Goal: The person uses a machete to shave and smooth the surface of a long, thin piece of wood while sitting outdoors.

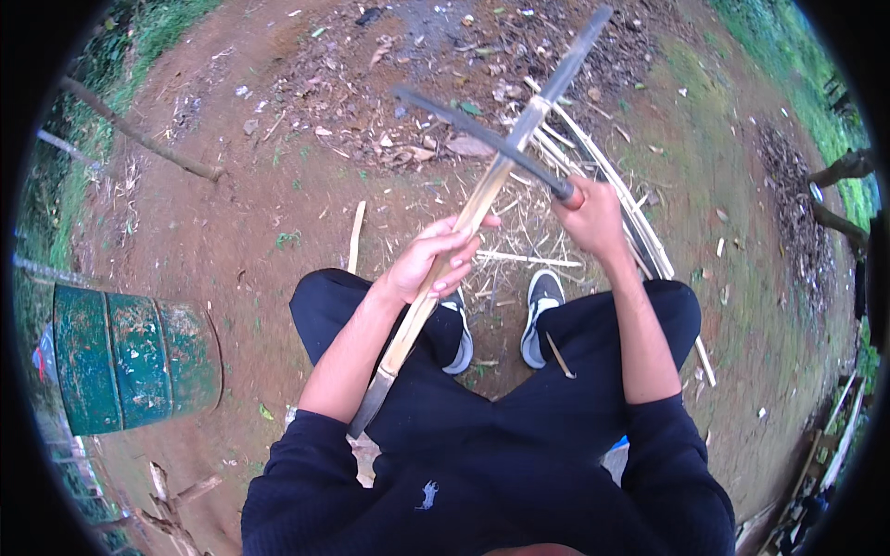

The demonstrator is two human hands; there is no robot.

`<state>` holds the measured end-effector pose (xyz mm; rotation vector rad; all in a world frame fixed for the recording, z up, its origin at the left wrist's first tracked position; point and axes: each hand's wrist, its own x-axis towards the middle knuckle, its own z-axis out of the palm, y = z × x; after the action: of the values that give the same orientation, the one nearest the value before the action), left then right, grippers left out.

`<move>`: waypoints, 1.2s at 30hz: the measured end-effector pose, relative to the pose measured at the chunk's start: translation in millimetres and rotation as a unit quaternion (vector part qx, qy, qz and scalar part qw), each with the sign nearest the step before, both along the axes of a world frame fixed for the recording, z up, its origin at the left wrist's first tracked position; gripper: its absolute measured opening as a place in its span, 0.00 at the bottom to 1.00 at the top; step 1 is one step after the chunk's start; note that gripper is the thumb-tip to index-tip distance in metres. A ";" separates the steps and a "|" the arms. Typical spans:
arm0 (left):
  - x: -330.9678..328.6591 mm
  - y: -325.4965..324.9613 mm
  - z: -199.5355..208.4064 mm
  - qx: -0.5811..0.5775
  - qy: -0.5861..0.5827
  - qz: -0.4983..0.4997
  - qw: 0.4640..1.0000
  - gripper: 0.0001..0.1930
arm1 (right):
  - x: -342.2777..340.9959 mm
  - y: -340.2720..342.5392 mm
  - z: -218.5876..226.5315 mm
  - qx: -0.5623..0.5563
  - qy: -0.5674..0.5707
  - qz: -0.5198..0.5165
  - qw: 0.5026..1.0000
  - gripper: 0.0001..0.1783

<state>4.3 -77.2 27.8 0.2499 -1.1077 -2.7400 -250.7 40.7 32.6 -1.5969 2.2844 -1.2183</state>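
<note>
A long split bamboo strip (480, 201) slants from my lap up to the far right, pale in its middle and grey-dark at both ends. My left hand (434, 259) is wrapped round it below its middle. In my right hand (593, 221) is the reddish handle of a machete, gripped in a closed fist. The machete's dark blade (454, 118) points to the far left and crosses the bamboo strip, apparently touching its pale part. A small pale sliver (559, 356) rests on my right trouser leg.
Several cut bamboo strips (619, 185) lie on the ground beyond my right knee. Shavings and leaf litter (417, 139) cover the soil ahead. A green metal drum (139, 360) is at the left, a thin tree trunk (139, 130) beyond it. My shoes (542, 315) stand between my knees.
</note>
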 end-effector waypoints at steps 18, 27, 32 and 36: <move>20.9 -18.9 -7.0 -0.159 -0.147 0.162 0.963 0.15 | -18.0 178.2 162.8 0.561 0.408 0.053 0.719 0.04; 19.1 -15.9 -8.5 -0.163 -0.148 0.145 0.965 0.16 | 16.3 156.3 145.2 0.565 0.369 0.160 0.721 0.06; 20.6 -15.1 -9.9 -0.160 -0.126 0.131 0.970 0.16 | 8.1 160.2 104.7 0.443 0.274 0.030 0.853 0.06; 22.0 -13.0 -8.1 -0.180 -0.129 0.152 0.963 0.16 | 3.5 135.5 107.4 0.445 0.344 -0.156 0.812 0.06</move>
<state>26.3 -90.2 19.7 0.6757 -1.4675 -2.2329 -247.2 176.2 140.0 -1.3743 2.8687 0.5863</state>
